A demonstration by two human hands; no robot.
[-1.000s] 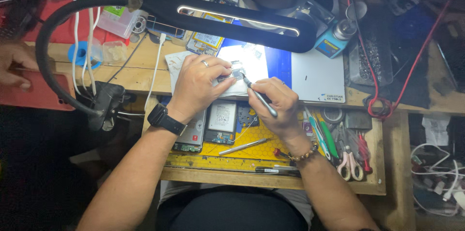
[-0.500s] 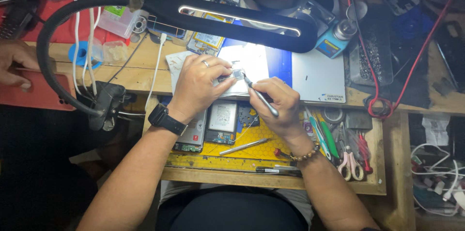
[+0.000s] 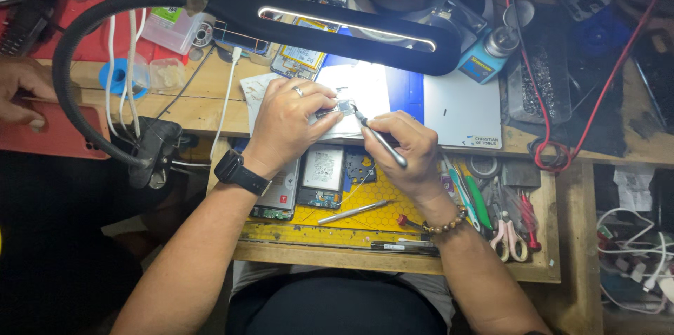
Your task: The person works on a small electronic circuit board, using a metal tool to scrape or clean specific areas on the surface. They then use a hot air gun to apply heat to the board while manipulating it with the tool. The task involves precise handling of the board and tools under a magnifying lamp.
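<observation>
Tweezers [image 3: 382, 142] in the closed right hand [image 3: 411, 149] slant from near right to far left, tip on a small dark component [image 3: 342, 107]. Left hand [image 3: 289, 121] pinches that component on the lit white mat [image 3: 365, 89], under the black lamp bar [image 3: 337, 22]. Room is tight; clutter surrounds.

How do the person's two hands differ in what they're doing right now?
The left hand lies palm down and pins a small dark part against the white pad; the right hand grips a slim metal tool like a pen, tip at that part. The left wears a ring and black watch; the right a beaded bracelet. Both work under the lamp.
</observation>
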